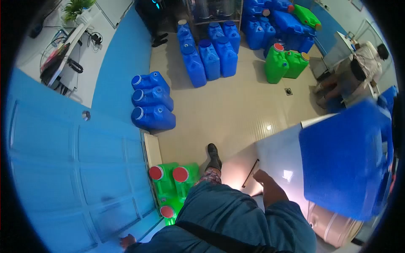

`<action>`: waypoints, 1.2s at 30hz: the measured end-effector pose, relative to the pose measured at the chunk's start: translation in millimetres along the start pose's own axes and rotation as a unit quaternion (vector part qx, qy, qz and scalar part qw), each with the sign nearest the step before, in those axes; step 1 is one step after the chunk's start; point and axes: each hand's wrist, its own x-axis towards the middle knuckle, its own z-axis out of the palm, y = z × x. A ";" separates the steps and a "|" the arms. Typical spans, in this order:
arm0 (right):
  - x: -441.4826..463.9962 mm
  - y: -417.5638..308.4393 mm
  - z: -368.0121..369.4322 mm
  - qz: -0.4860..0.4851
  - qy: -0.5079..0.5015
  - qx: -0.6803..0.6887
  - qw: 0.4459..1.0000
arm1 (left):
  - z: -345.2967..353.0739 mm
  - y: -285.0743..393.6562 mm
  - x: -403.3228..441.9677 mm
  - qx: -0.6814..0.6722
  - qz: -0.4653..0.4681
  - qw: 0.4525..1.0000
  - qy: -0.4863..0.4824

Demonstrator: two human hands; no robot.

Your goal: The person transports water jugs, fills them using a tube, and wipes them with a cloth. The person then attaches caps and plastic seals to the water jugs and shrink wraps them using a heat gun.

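Observation:
My right hand (262,177) hangs with curled fingers beside the white cabinet front, close to a dark bar-shaped handle (250,173). It appears to hold nothing. Low at the left, my left hand (128,241) is by the lower part of the blue panelled door (46,173); its fingers are too small and dim to read, and I cannot tell whether it touches the door. Between that door and my legs stand three green jugs (186,192) with red caps. A large blue jug (341,156) rests high on the right, above the white cabinet surface.
Three blue jugs (152,118) line the left wall, and several more blue jugs (209,59) stand ahead. Green jugs (276,65) are near a floor drain (288,91). A person (358,71) bends over at the right. My booted foot (214,156) is on the tiled floor (211,109).

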 end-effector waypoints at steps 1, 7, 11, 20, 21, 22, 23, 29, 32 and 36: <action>14.1 12.8 -23.3 0.016 0.033 0.049 0.998 | -8.9 19.3 9.5 -0.058 0.150 0.984 -0.082; 74.9 61.2 -291.1 0.251 0.194 0.339 0.886 | -64.1 271.6 26.5 -0.095 0.440 0.773 -0.447; 81.0 94.1 -393.0 0.235 0.293 0.431 0.820 | -242.5 453.4 -35.0 -0.376 0.622 0.636 -0.259; 77.4 267.7 -273.3 0.349 0.132 0.365 0.853 | -473.5 599.3 -128.3 -0.471 0.654 0.509 -0.303; 72.3 287.2 -256.8 0.364 0.079 0.371 0.850 | -445.2 616.5 -122.5 -0.457 0.654 0.530 -0.288; 67.4 307.2 -242.8 0.377 0.036 0.380 0.844 | -417.9 620.4 -119.6 -0.443 0.652 0.552 -0.272; 64.3 327.5 -234.0 0.384 0.005 0.390 0.837 | -412.5 607.3 -125.3 -0.440 0.629 0.580 -0.273; 86.8 459.6 -272.6 0.385 -0.019 0.469 0.795 | -338.5 509.4 -146.2 -0.126 0.638 0.668 -0.362; 125.3 529.2 -337.4 0.216 -0.033 0.152 0.964 | -353.4 507.9 -180.9 -0.159 0.521 0.669 -0.505; 167.7 564.9 -459.2 0.307 0.229 0.385 0.840 | -389.3 579.0 -199.6 -0.210 0.592 0.608 -0.486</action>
